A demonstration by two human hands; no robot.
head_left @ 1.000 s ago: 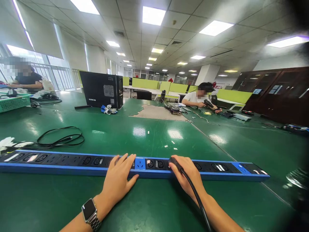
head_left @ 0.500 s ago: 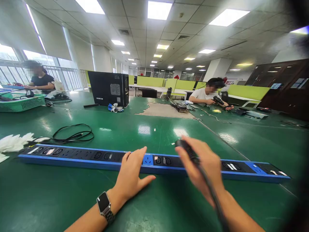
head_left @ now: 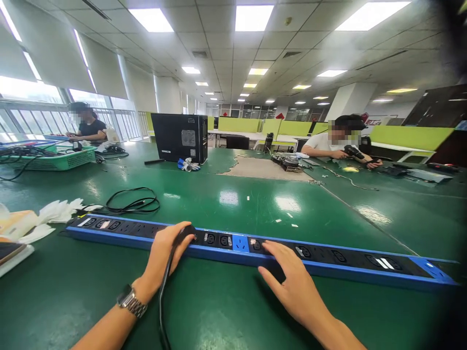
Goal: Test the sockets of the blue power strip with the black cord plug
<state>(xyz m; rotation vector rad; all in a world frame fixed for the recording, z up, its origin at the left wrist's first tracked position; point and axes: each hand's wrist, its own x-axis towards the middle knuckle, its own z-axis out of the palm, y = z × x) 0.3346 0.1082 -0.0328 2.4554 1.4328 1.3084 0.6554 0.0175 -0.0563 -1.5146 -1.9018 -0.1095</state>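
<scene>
The left hand [head_left: 166,255], a watch [head_left: 130,301] on its wrist, is gripping a black plug [head_left: 185,232], its fingers curled round the plug body; the plug is sitting on top of the power strip [head_left: 255,250], left of the strip's middle, and whether it is seated in a socket cannot be told. The plug's black cord [head_left: 162,296] is running back from the hand toward the wearer and out at the lower edge. The right hand [head_left: 292,277] is lying flat on the near edge of the strip, just right of its blue socket, fingers held straight and close together, thumb apart, gripping nothing. The strip, long, black on top with blue sides, is lying across the green table [head_left: 226,311] directly before the wearer. White gloves [head_left: 54,214] are lying near the strip's left end, and a coiled black cable [head_left: 131,201] is resting just behind it. Farther back, a black computer case [head_left: 178,137] is standing upright, with a green basket [head_left: 62,159] at far left. One person [head_left: 85,127] is sitting beyond the basket; another person [head_left: 337,143] is sitting at far right, holding a dark tool.
</scene>
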